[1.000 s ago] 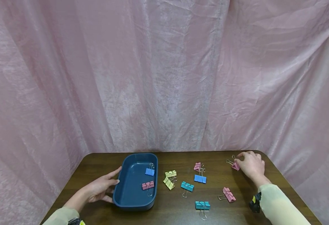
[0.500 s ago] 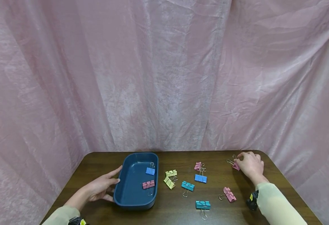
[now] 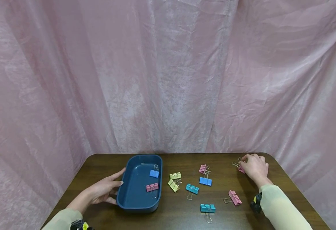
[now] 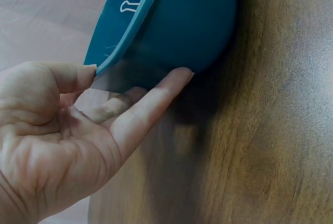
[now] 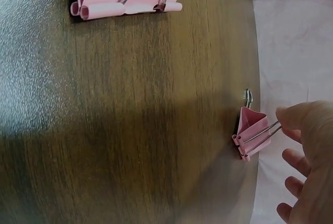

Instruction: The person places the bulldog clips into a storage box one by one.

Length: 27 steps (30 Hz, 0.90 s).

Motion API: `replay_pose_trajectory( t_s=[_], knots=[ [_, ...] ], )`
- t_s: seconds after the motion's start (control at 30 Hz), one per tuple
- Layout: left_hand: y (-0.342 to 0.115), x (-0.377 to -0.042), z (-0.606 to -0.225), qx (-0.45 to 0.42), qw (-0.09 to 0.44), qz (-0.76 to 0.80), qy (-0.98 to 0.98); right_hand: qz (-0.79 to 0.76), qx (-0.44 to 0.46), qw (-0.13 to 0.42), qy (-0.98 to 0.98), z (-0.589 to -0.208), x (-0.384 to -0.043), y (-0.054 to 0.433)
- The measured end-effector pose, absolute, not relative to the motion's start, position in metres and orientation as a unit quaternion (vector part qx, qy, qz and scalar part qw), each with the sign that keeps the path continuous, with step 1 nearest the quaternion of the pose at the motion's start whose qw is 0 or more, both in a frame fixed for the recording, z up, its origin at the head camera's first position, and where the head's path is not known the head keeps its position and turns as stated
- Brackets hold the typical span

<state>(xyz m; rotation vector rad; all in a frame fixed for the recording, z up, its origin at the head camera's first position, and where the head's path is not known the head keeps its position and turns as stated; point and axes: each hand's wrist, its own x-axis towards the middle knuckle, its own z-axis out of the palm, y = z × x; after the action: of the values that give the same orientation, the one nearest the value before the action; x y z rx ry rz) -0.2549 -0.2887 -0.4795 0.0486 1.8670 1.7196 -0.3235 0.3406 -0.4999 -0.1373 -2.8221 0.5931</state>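
My right hand (image 3: 254, 166) is at the table's far right corner, thumb and fingertip pinching a wire handle of a pink binder clip (image 5: 254, 134). The clip's body is partly hidden behind the hand in the head view. On the left, my left hand (image 3: 103, 190) rests against a dark blue tray (image 3: 139, 210). Its thumb tip touches the rim and its straight, spread fingers lie along the outer wall. Inside the tray are a blue binder clip (image 3: 154, 173) and a dark pink binder clip (image 3: 152, 187).
Between the hands lie two yellow clips (image 3: 174, 187), two teal clips (image 3: 192, 188), a blue clip (image 3: 205, 181) and a pink clip (image 3: 202, 169). Another pink clip (image 3: 235, 197) lies nearer the right forearm. Behind the wooden table (image 3: 171, 220) hangs a pink curtain (image 3: 168, 76).
The right wrist has shifted slightly left while the fingers stay at the same pink binder clip. The left hand keeps its place on the tray. The head view has shifted a little.
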Motion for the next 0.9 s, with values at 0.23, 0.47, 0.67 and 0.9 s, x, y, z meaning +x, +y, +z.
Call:
replay_pose_trajectory(
  t_s=[0.23,0.47,0.67,0.9],
  knots=[
    [-0.2876,-0.2551,-0.4792,0.019,0.296,0.647,0.702,0.198,-0.05,0.126,-0.971,-0.503,-0.3259,0.3424],
    [-0.2869,-0.2545,-0.4799,0.016,0.293,0.647,0.703,0.194,-0.05,0.127,-0.972,-0.5038,-0.3261,0.3431],
    [-0.287,-0.2537,-0.4793,0.018,0.294,0.647,0.704,0.192,-0.048,0.13,-0.972,-0.5043,-0.3269,0.3433],
    [-0.2869,-0.2541,-0.4791,0.016,0.296,0.645,0.704,0.191,-0.045,0.14,-0.97,-0.5069,-0.3277,0.3452]
  ],
)
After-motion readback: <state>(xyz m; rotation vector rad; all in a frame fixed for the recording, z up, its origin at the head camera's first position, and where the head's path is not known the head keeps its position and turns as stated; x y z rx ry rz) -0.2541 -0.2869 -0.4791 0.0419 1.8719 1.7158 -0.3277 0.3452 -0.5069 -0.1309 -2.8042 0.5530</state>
